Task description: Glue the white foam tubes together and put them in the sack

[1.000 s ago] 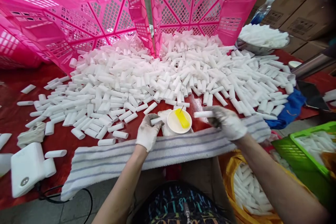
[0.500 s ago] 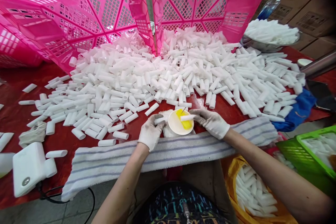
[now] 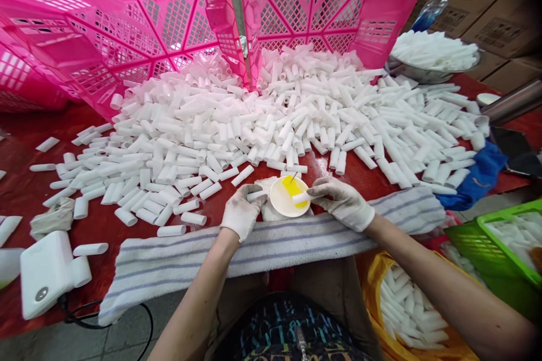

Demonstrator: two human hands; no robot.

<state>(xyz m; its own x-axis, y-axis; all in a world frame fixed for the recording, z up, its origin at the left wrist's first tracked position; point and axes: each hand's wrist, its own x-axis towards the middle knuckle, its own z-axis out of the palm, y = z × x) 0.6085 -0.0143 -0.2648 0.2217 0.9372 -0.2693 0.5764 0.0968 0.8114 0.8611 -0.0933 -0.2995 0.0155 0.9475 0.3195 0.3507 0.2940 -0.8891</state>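
Note:
My left hand [image 3: 242, 210], in a pale glove with grey-stained fingertips, is closed around a short white plastic tube [image 3: 256, 196] left of a small bowl. Yellow material [image 3: 293, 189] with a thin pin-like stick standing in it lies in that round cream bowl [image 3: 282, 204]. My right hand [image 3: 344, 203], gloved the same way, pinches another white tube [image 3: 301, 197] whose near end reaches over the bowl against the yellow. Beneath the bowl lies a whitish cloth [image 3: 269, 211]. Behind both hands spreads a big heap of white tubes [image 3: 254, 118].
Two pink crates [image 3: 169, 28] stand tipped behind the heap. A striped towel [image 3: 271, 245] lines the table's front edge. At left sits a white box [image 3: 46, 273] with a cable. A metal bowl of tubes [image 3: 432, 73], a yellow bag [image 3: 375, 287] and a green basket [image 3: 478, 248] are at right.
My right hand has turned slightly and lowered the tube's end toward the yellow material. My left hand keeps its place with its tube. The view has shifted a little.

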